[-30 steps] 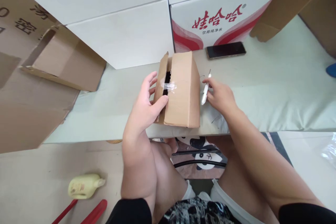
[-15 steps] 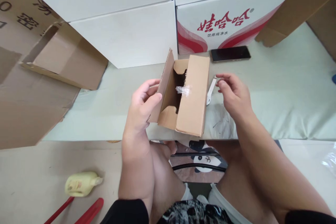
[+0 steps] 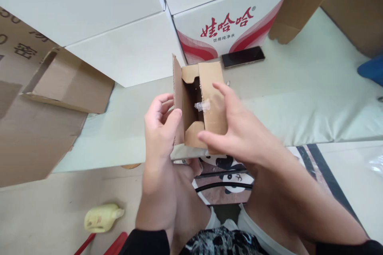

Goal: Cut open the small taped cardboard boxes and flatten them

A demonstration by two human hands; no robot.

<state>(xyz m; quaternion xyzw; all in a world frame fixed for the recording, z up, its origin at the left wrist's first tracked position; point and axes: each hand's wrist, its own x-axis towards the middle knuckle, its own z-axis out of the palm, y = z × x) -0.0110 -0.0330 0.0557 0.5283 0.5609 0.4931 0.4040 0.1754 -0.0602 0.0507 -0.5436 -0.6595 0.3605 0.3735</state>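
Note:
A small brown cardboard box [image 3: 194, 127] sits near the front edge of the green-covered surface, its left flap raised and a dark gap in its top. A crumpled strip of clear tape [image 3: 202, 106] clings by that gap. My left hand [image 3: 163, 121] grips the raised flap [image 3: 178, 103] between thumb and fingers. Over the right side of the box, my right hand [image 3: 236, 127] is spread, thumb and fingers apart, holding nothing; whether it touches the cardboard I cannot tell. Just a pale tip [image 3: 228, 83] of the slim white object shows beyond my fingers.
A black phone [image 3: 243, 56] lies before a white carton with red lettering [image 3: 227, 28]. White boxes [image 3: 125, 51] stack behind on the left. An open cardboard box [image 3: 72, 79] stands far left, and a blue object [image 3: 371, 69] far right. A yellow bottle [image 3: 103, 218] lies on the floor.
My right hand has left the slim white object and moved left over the box, its fingers spreading. My left hand keeps its hold on the flap, now more upright. The view has shifted.

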